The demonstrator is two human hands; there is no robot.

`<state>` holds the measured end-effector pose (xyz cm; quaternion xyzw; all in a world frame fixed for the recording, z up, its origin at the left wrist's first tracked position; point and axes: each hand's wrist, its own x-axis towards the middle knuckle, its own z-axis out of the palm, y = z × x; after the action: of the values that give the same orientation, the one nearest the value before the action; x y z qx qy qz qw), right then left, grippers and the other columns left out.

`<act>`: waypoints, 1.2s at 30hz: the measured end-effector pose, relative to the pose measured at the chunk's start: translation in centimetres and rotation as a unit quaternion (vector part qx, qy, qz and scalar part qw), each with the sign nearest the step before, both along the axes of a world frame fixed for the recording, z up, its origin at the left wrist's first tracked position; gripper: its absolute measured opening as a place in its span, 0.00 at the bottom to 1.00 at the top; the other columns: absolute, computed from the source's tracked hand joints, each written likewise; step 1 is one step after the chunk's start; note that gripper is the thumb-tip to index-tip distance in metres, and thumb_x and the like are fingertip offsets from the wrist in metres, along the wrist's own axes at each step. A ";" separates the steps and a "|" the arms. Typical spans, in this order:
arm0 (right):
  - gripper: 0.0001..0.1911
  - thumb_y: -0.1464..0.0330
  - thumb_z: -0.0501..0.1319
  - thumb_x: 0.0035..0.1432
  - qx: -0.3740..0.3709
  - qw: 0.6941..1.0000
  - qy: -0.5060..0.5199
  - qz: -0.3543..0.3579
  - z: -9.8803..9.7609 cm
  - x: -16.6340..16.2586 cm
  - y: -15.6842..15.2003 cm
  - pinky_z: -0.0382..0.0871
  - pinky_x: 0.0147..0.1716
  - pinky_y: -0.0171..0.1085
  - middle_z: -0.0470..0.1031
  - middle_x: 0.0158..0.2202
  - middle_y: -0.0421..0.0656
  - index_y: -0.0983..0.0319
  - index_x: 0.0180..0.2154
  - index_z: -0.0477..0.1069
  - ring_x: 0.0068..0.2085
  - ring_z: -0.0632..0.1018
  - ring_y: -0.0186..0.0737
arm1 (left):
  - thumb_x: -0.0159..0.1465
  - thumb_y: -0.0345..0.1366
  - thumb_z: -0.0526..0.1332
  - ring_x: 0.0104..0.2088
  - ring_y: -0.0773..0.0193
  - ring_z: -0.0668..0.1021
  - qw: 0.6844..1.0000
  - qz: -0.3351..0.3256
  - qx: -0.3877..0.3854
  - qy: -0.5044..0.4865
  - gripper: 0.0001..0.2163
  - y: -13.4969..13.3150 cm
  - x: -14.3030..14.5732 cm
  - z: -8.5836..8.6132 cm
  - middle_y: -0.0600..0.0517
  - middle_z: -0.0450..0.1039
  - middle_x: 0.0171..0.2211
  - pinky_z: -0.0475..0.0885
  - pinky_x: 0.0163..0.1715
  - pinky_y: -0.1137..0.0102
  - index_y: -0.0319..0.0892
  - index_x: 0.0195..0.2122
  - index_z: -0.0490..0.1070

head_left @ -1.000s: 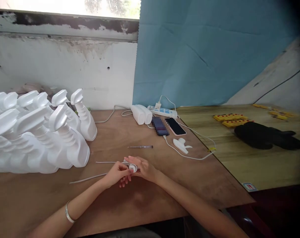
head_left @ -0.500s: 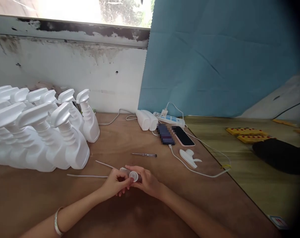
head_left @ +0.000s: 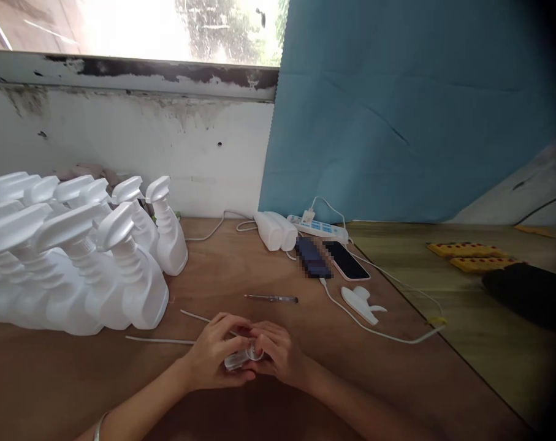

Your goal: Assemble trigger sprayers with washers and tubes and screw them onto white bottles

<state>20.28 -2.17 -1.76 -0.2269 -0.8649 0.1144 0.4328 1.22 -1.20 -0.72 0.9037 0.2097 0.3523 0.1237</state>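
Both my hands meet low over the brown table, closed around one white spray trigger head [head_left: 241, 358]. My left hand [head_left: 216, 352] wraps it from the left, fingers curled over the top. My right hand [head_left: 278, 352] grips its other end, fingers bent. Only a small pale part of the head shows between them. A thin white dip tube [head_left: 160, 340] lies on the table left of my hands. A second tube [head_left: 194, 316] lies just behind them.
Several white spray bottles [head_left: 75, 257] stand packed at the left. A small screwdriver [head_left: 272, 298] lies behind my hands. A loose trigger head [head_left: 363, 302], two phones [head_left: 330, 258], a power strip [head_left: 319, 228] and a cable [head_left: 388, 334] sit right of centre. Yellow blocks [head_left: 473, 256] and dark cloth [head_left: 528, 294] lie far right.
My hands have closed in over the trigger head and turned it, so its round cap opening no longer faces me. The view has tilted up slightly.
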 end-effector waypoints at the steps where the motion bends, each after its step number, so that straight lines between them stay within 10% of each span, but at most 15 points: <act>1: 0.14 0.59 0.54 0.59 0.026 1.000 -0.005 -0.005 0.0 0.0 0.0 0.70 0.35 0.39 0.74 0.32 0.45 0.61 0.27 0.61 0.37 0.76 0.40 | 0.54 0.43 0.62 0.42 0.60 0.70 1.000 -0.002 0.005 0.001 0.13 0.1 -0.1 -0.2 0.45 0.65 0.44 0.67 0.42 0.65 0.43 0.38 0.68; 12: 0.10 0.69 0.58 0.55 -0.007 0.998 -0.027 -0.063 -0.2 2.2 -0.7 0.70 0.39 0.39 0.72 0.42 0.48 0.61 0.40 0.60 0.42 0.73 0.41 | 0.61 0.34 0.56 0.45 0.64 0.71 0.995 0.012 -0.101 0.023 0.06 0.4 1.5 -0.6 0.46 0.63 0.48 0.69 0.43 0.71 0.42 0.40 0.64; 21: 0.11 0.65 0.56 0.57 0.010 0.976 -0.103 -0.194 -0.1 1.9 -1.0 0.65 0.47 0.47 0.61 0.53 0.51 0.61 0.42 0.65 0.51 0.67 0.47 | 0.61 0.35 0.56 0.39 0.66 0.73 0.998 0.035 -0.020 0.048 0.05 0.9 1.3 -0.6 0.47 0.66 0.46 0.69 0.38 0.73 0.41 0.37 0.63; 27: 0.09 0.67 0.54 0.58 0.000 0.981 -0.113 -0.160 -0.2 1.8 -0.7 0.65 0.47 0.45 0.62 0.50 0.50 0.61 0.41 0.66 0.50 0.68 0.46 | 0.61 0.39 0.56 0.29 0.67 0.71 0.995 0.068 -0.035 0.064 0.09 0.5 1.1 -0.4 0.51 0.69 0.31 0.67 0.29 0.74 0.40 0.37 0.63; 36: 0.09 0.69 0.53 0.58 -0.017 0.985 -0.114 -0.131 -0.1 1.9 -0.4 0.67 0.42 0.42 0.67 0.44 0.48 0.60 0.42 0.65 0.44 0.71 0.43 | 0.62 0.39 0.55 0.33 0.66 0.72 0.995 0.058 -0.035 0.074 0.10 0.8 0.9 -0.7 0.48 0.69 0.34 0.67 0.32 0.73 0.40 0.40 0.66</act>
<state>22.19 -2.61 -1.85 -0.3570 -0.8692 0.0454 0.3390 2.12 -0.45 -1.39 0.9089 0.2822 0.2833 0.1187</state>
